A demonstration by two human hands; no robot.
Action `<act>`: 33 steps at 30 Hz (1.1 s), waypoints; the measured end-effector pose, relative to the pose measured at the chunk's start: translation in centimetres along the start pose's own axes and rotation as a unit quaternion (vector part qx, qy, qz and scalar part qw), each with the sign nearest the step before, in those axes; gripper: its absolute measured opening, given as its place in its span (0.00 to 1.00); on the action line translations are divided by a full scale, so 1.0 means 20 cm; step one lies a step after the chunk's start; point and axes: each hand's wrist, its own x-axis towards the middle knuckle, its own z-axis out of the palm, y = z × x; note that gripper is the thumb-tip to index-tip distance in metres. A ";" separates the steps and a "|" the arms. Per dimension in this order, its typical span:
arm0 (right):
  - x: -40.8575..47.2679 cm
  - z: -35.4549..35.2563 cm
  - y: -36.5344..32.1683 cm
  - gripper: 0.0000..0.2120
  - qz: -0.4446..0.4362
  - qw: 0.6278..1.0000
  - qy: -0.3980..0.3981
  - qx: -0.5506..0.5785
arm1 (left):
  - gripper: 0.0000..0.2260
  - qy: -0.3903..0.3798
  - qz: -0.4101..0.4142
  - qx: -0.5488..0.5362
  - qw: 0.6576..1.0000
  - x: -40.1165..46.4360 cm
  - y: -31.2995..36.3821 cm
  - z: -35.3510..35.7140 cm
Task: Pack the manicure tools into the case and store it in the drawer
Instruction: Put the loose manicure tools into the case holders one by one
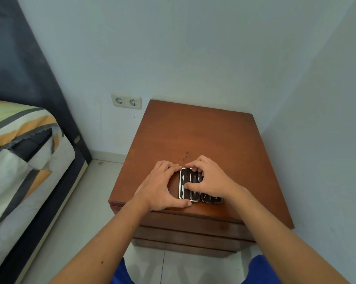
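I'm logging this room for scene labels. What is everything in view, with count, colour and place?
Manicure case: 1, black with silvery tools, open on the nightstand's near edge.
Nightstand: 1, reddish-brown wood, against the wall; drawers at the front, shut.
Wall socket: 1 double, cream, left of the nightstand.
Bed: 1, striped bedding, dark headboard, far left.
Left hand: 1, around the case's left edge.
Right hand: 1, fingers on the tools.
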 end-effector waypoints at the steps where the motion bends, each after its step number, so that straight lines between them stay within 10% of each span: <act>1: 0.00 0.00 0.00 0.30 -0.002 1.000 -0.002 -0.001 | 0.52 0.001 0.001 0.001 1.000 0.00 0.00 0.00; 33: 0.01 -0.08 -0.01 0.30 -0.055 0.991 -0.077 -0.090 | 0.53 0.001 0.002 0.003 1.000 0.00 0.00 0.00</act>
